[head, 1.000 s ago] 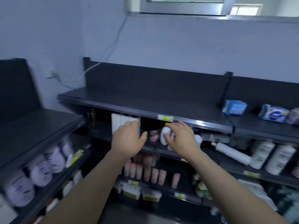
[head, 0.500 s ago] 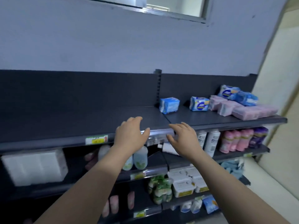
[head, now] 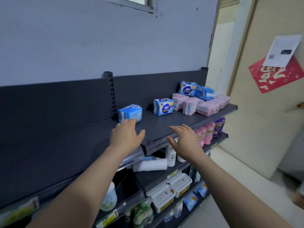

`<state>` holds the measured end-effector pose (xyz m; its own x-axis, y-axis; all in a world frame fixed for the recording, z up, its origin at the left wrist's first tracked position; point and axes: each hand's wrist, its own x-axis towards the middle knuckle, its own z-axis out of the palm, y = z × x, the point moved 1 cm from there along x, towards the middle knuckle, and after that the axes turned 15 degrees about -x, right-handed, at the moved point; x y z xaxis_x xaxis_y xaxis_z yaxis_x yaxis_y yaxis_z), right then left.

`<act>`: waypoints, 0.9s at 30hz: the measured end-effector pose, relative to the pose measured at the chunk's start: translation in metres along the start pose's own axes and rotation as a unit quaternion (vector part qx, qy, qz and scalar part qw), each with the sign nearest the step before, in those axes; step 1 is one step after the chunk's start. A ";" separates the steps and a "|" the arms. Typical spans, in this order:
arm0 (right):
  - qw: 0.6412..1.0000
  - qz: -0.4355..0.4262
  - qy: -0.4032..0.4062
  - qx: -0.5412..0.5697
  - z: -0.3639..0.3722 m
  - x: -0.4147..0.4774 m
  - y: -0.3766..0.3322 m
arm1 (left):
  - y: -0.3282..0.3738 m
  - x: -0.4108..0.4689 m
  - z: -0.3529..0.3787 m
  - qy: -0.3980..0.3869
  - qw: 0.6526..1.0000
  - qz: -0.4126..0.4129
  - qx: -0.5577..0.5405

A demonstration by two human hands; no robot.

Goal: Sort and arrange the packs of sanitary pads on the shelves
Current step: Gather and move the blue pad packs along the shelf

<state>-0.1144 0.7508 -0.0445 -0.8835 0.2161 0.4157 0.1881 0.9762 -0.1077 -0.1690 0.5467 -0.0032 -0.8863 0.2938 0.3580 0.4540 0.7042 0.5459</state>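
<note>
On the dark top shelf [head: 164,124] lies a blue pad pack [head: 130,113] near the upright post. A blue-and-white pack [head: 163,106] stands to its right. Further right several pink packs [head: 201,103] lie in a heap, with two blue packs [head: 196,90] on top of them. My left hand [head: 125,135] reaches over the shelf with straight fingers, its fingertips just at the front of the first blue pack. My right hand [head: 185,139] hovers open over the shelf's front edge and holds nothing.
Lower shelves hold white bottles [head: 150,164], pink bottles [head: 206,134], white lidded tubs [head: 171,189] and green packs [head: 139,211]. A door [head: 266,112] with a red paper sign [head: 278,74] stands to the right. The top shelf's left half [head: 57,145] is bare.
The view has swung right along the shelves. Both hands have risen from the lower shelf to the top shelf, and my left hand has come up to the blue pack.
</note>
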 end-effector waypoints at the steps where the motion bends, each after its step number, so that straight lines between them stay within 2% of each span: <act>1: 1.000 0.005 0.000 0.000 0.004 0.007 0.006 | -0.001 0.010 0.006 0.000 1.000 -0.001 0.003; 7: 1.000 0.003 0.003 -0.014 0.028 0.069 0.040 | -0.015 0.077 0.042 0.015 0.999 -0.023 0.023; 13: 0.998 -0.054 0.005 -0.016 0.060 0.156 0.067 | -0.046 0.140 0.081 0.043 0.993 -0.088 0.059; 22: 0.992 -0.117 -0.039 -0.005 0.113 0.284 0.094 | -0.086 0.213 0.102 0.027 0.968 -0.222 0.114; 27: 0.986 -0.134 -0.089 -0.048 0.136 0.329 0.096 | -0.093 0.234 0.105 0.000 0.962 -0.230 0.150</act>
<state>-0.4454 0.9134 -0.0404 -0.9665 -0.0479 0.2520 -0.0303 0.9969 0.0731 -0.4280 0.6180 -0.0502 -0.9871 -0.0929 0.1304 -0.0328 0.9144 0.4034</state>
